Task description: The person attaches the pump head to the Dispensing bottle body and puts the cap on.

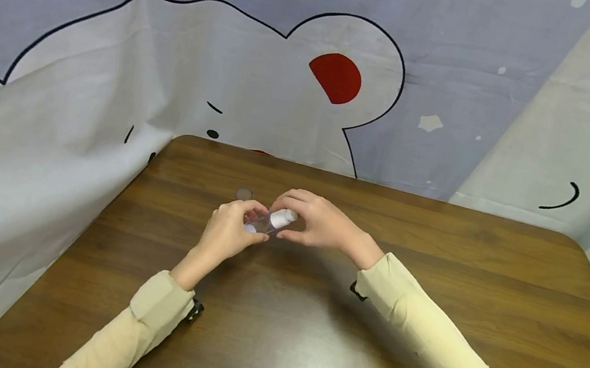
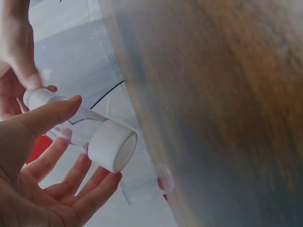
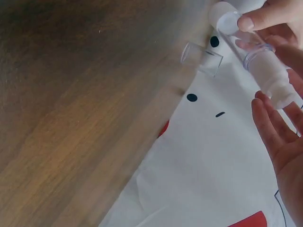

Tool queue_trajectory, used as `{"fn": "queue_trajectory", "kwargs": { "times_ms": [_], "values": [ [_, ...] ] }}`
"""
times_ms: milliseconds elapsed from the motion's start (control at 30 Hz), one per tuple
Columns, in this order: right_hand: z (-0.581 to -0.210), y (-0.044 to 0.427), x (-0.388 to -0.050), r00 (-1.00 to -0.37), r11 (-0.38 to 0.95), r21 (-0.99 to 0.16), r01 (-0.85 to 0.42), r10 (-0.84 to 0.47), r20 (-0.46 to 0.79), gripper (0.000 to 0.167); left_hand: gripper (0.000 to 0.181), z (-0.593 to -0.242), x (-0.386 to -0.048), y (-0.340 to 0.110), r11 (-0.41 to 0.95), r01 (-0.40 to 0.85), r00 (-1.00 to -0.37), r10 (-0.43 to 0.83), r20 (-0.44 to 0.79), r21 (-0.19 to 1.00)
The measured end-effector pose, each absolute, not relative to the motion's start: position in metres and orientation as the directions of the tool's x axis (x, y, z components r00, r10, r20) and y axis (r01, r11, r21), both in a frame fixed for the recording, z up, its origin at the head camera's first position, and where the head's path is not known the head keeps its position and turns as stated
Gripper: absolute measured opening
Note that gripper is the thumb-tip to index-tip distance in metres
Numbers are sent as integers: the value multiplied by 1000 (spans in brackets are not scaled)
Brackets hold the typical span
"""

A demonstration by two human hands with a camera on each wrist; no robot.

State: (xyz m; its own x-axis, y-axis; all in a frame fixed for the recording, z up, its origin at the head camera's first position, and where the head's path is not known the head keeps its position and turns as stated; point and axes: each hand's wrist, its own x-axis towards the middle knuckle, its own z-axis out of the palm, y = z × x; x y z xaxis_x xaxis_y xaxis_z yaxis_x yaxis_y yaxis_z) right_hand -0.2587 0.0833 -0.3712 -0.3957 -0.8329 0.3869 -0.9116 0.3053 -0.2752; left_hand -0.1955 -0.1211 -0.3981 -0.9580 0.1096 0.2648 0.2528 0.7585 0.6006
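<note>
A small clear bottle (image 1: 283, 218) with a white base and a white pump-like top is held tilted above the table, between both hands. The left hand (image 1: 228, 228) grips its clear body, thumb on one side and fingers on the other. In the left wrist view the white base (image 2: 112, 145) points away from the palm. Curved around the white top (image 3: 271, 78) are the fingers of the right hand (image 1: 320, 223); its thumb is on the near side. Parts of the top are hidden by fingers. Just beyond the left hand, a clear cap (image 1: 244, 193) stands on the table.
The brown wooden table (image 1: 295, 316) extends under both arms. Behind it and along its left side hangs a printed curtain (image 1: 265, 86) with white bear shapes, close to the table's edge. Small black devices show at both sleeve cuffs.
</note>
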Motion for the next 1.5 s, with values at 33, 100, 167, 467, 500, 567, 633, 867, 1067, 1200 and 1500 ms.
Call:
{"fn": "queue_trajectory", "kwargs": {
  "times_ms": [33,100,167,467,500,567,633,867,1067,1200,1500],
  "values": [
    [-371,83,-259,-362,283,-245,-927,-843,398,32,39,-398,-196,-121,760,252,-958,108,265,600],
    [-371,83,-259,-322,259,-201,-945,-850,417,31,39,-398,-196,-121,759,252,-958,106,268,600],
    [-371,82,-260,-315,255,-192,-948,-848,426,29,38,-397,-197,-121,757,252,-958,105,268,603],
    [-373,83,-262,-453,322,-370,-871,-818,355,18,37,-399,-195,-120,757,257,-957,113,267,601],
    [-373,83,-262,-472,337,-385,-859,-811,345,18,36,-399,-195,-120,757,261,-955,113,273,599],
    [-373,83,-262,-509,365,-411,-835,-796,327,18,36,-399,-195,-119,757,269,-952,116,283,595],
    [-374,82,-262,-537,391,-422,-818,-783,314,17,36,-400,-195,-119,758,275,-950,118,290,591],
    [-378,81,-260,-624,491,-459,-740,-756,198,23,36,-400,-195,-118,763,280,-949,127,289,583],
    [-377,85,-263,-613,452,-516,-728,-766,194,43,37,-402,-195,-119,776,276,-951,136,277,567],
    [-376,86,-266,-509,325,-504,-800,-812,284,41,38,-402,-195,-119,780,272,-952,133,275,563],
    [-375,85,-266,-461,256,-518,-816,-828,319,34,40,-399,-195,-117,767,275,-952,133,277,580]
  ]
}}
